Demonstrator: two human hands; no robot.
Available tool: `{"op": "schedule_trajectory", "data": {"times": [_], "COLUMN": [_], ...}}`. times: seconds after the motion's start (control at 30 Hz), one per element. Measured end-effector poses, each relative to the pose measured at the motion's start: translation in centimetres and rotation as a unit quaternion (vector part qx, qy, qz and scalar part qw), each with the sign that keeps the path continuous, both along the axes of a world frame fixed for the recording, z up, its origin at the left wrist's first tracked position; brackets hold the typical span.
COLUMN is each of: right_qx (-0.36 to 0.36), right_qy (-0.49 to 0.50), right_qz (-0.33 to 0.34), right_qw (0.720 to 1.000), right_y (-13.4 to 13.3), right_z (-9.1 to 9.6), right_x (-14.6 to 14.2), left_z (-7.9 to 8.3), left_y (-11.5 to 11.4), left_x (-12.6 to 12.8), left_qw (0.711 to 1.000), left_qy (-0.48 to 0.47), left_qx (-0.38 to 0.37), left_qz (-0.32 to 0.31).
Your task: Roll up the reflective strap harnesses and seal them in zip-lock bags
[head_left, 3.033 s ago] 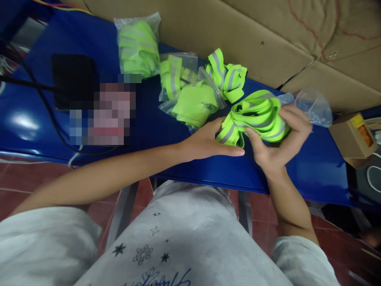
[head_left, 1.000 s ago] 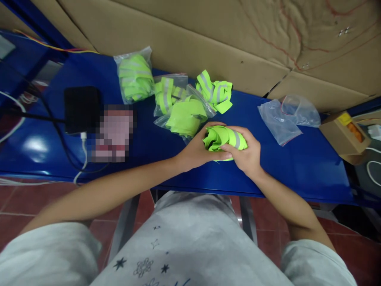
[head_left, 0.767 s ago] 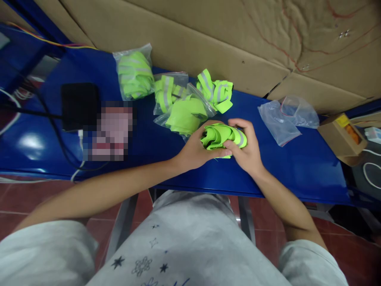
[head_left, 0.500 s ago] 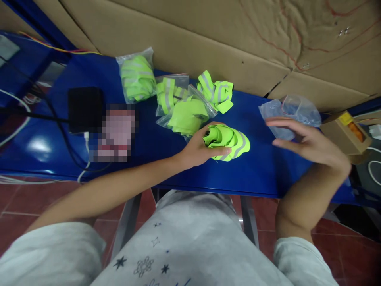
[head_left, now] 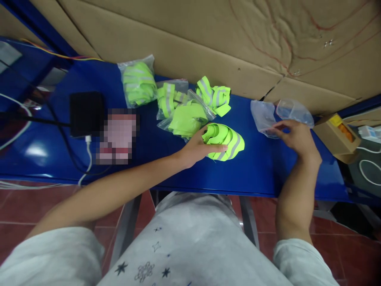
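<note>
A rolled neon-green reflective strap bundle [head_left: 226, 140] lies on the blue table [head_left: 262, 171]. My left hand [head_left: 196, 147] grips its left side, thumb underneath and fingers over the top. My right hand [head_left: 293, 135] is off to the right, fingers pinching the edge of an empty clear plastic bag [head_left: 263, 117]. A second clear bag [head_left: 294, 111] lies just behind it against the cardboard.
Three filled bags of green straps [head_left: 139, 84] [head_left: 170, 97] [head_left: 187, 118] and a loose strap bundle [head_left: 214, 96] sit behind my left hand. A black device [head_left: 85, 113] with cables is at left. A small cardboard box [head_left: 337, 137] stands at right. Cardboard sheets [head_left: 208, 39] line the back.
Both hands rolled the strap into a tight bundle. Then my right hand let go, swung right and took the clear bag's edge, while my left hand stayed on the bundle.
</note>
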State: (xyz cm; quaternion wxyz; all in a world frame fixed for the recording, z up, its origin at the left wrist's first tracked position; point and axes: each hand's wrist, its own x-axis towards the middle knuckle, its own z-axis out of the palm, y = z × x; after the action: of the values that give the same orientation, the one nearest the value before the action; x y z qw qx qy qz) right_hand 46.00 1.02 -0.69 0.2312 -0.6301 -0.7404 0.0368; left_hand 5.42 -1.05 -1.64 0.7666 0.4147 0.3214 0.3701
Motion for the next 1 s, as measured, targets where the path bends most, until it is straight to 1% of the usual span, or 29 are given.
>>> {"op": "schedule_trajectory", "data": {"times": [0.07, 0.13, 0.2, 0.23, 0.3, 0.37, 0.4, 0.47, 0.53, 0.6, 0.7, 0.73, 0.8, 0.9, 1.0], "right_qx": [-0.004, 0.021, 0.023, 0.025, 0.016, 0.022, 0.030, 0.046, 0.056, 0.069, 0.100, 0.108, 0.115, 0.119, 0.128], "right_qy": [0.034, 0.096, 0.113, 0.114, 0.120, 0.130, 0.136, 0.148, 0.158, 0.161, 0.160, 0.158, 0.153, 0.153, 0.147], "right_qz": [0.021, 0.020, 0.039, 0.058, 0.098, 0.129, 0.139, 0.149, 0.153, 0.154, 0.166, 0.174, 0.199, 0.248, 0.273], "right_qw": [0.999, 0.995, 0.993, 0.991, 0.988, 0.983, 0.980, 0.977, 0.974, 0.972, 0.968, 0.966, 0.961, 0.949, 0.942], "right_y": [-0.1, -0.7, -1.7, -2.2, -3.1, -3.8, -4.0, -4.4, -4.6, -4.8, -5.2, -5.3, -5.6, -6.1, -6.5], "right_z": [0.5, 0.9, 1.0, 1.0, 1.1, 1.4, 1.5, 1.9, 2.3, 2.6, 2.9, 2.9, 2.8, 2.6, 2.6], "right_x": [-3.0, -6.9, -11.0, -12.8, -15.7, -17.5, -17.9, -18.4, -18.4, -18.3, -18.4, -18.5, -18.9, -19.5, -20.0], "left_z": [-0.2, -0.4, -0.5, -0.6, -0.5, -0.4, -0.4, -0.4, -0.4, -0.5, -0.5, -0.5, -0.5, -0.5, -0.5], "left_y": [0.0, 0.0, 0.0, 0.1, 0.1, 0.0, -0.2, -0.5, -0.8, -0.9, -0.4, -0.2, 0.3, 0.8, 0.8], "left_x": [0.0, 0.1, 0.0, 0.0, -0.1, -0.2, -0.2, -0.1, 0.0, 0.0, -0.3, -0.4, -0.6, -0.7, -0.6], "left_qw": [1.000, 1.000, 0.999, 0.998, 0.994, 0.988, 0.985, 0.982, 0.983, 0.987, 0.982, 0.979, 0.974, 0.962, 0.953], "left_qy": [-0.003, -0.003, 0.006, 0.015, 0.030, 0.033, 0.034, 0.049, 0.066, 0.074, 0.119, 0.135, 0.137, 0.090, 0.057], "left_qx": [0.000, 0.013, 0.037, 0.051, 0.069, 0.071, 0.070, 0.073, 0.071, 0.046, 0.018, 0.026, 0.069, 0.146, 0.187], "left_qz": [-0.009, -0.013, -0.023, -0.036, -0.081, -0.136, -0.157, -0.170, -0.154, -0.136, -0.146, -0.151, -0.168, -0.211, -0.231]}}
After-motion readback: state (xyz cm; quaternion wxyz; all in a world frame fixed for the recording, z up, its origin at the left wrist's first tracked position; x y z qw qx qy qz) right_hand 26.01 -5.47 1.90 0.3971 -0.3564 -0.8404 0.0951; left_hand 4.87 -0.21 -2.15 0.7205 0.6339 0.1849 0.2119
